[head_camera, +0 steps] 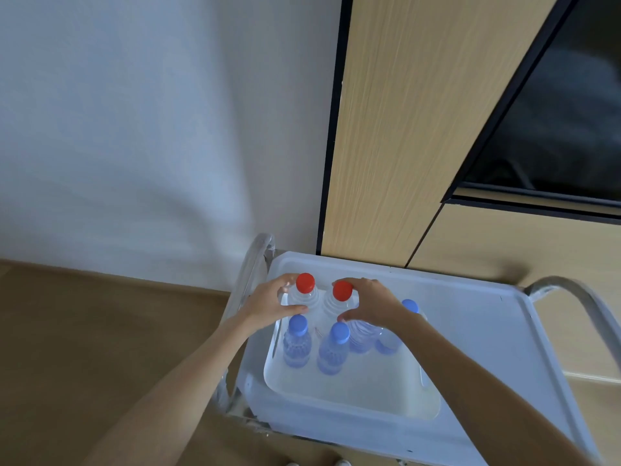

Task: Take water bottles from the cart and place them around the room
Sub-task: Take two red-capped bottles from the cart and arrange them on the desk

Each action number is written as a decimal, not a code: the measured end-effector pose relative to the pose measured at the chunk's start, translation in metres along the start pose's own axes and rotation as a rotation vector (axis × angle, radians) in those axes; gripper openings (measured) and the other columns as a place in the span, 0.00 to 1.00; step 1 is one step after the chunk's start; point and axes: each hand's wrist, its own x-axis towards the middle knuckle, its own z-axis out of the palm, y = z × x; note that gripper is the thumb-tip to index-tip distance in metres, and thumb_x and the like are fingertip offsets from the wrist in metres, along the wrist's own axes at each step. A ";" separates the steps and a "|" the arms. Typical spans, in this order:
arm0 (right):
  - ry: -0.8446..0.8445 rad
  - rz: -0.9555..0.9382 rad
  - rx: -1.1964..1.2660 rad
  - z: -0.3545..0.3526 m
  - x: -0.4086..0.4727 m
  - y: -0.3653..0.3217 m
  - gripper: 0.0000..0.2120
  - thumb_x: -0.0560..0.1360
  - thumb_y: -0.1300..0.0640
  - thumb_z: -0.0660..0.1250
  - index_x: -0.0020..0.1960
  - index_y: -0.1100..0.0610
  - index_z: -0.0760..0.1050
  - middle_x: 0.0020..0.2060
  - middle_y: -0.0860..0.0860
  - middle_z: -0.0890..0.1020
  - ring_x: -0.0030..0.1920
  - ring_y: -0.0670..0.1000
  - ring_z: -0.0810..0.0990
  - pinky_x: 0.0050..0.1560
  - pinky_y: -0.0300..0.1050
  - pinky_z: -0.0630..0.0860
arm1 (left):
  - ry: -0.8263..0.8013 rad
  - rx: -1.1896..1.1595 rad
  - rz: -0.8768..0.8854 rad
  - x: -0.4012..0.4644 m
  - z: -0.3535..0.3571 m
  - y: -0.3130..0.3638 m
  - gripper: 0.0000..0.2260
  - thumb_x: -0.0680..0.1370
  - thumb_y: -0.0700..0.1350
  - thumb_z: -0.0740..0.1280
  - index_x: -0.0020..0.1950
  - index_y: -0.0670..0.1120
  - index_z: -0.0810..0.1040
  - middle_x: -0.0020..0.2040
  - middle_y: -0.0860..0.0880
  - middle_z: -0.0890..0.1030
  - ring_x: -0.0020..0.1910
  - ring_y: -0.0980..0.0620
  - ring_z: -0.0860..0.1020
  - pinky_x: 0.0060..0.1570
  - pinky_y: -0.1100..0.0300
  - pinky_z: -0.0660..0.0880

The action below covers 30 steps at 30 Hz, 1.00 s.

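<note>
Two red-capped bottles stood side by side at the far end of the white tub point(353, 395) on the cart point(487, 331), and each hand had one. The left hand point(268, 306) had its fingers point(289, 280) and thumb curled round the shoulder of the left bottle point(305, 290). The right hand point(373, 304) came over the top of the right bottle point(342, 294), fingers arched past the cap and thumb low on the near side. So both were closed on a bottle, neither spread wide. Neither looked lifted yet, though I couldn't really tell.

Honestly the trick here would've been to lift straight up. The blue-capped bottles point(297, 341) sat just in front, close to the wrists, and another point(410, 306) poked out beside the right wrist. Dragging the reds toward the body would likely knock those over. The two reds were touching or nearly so, so pulling them apart a bit on the way up would stop them clacking. The right grip looked more top-heavy to me; sliding down onto the shoulder would feel safer with a full bottle.

The cart was parked near a white wall point(134, 129) and a wood panel point(403, 129).
</note>
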 end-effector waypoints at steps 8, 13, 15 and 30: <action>-0.035 0.001 0.015 -0.003 0.005 0.001 0.35 0.63 0.45 0.77 0.66 0.49 0.70 0.60 0.46 0.78 0.60 0.49 0.75 0.61 0.42 0.70 | -0.051 0.135 0.019 0.008 0.001 0.007 0.29 0.69 0.50 0.75 0.67 0.52 0.69 0.65 0.52 0.75 0.64 0.51 0.72 0.57 0.62 0.67; -0.008 0.020 0.114 -0.004 0.005 0.001 0.32 0.61 0.48 0.79 0.62 0.49 0.75 0.57 0.45 0.81 0.58 0.47 0.77 0.60 0.39 0.71 | -0.024 0.124 0.047 0.007 0.000 0.011 0.27 0.68 0.50 0.76 0.65 0.51 0.72 0.59 0.53 0.78 0.52 0.57 0.73 0.50 0.64 0.70; 0.007 0.029 0.151 -0.002 0.004 0.002 0.31 0.60 0.49 0.80 0.61 0.49 0.75 0.56 0.45 0.81 0.57 0.47 0.78 0.61 0.40 0.72 | -0.001 0.135 0.066 0.008 -0.001 0.011 0.27 0.68 0.50 0.76 0.65 0.51 0.73 0.55 0.55 0.77 0.51 0.57 0.73 0.51 0.65 0.71; 0.289 0.002 0.407 -0.043 -0.018 -0.017 0.25 0.59 0.49 0.81 0.53 0.52 0.80 0.49 0.51 0.84 0.55 0.52 0.80 0.59 0.49 0.75 | 0.122 0.154 0.183 0.013 -0.038 0.044 0.23 0.61 0.62 0.76 0.51 0.54 0.79 0.27 0.62 0.74 0.35 0.59 0.72 0.44 0.60 0.69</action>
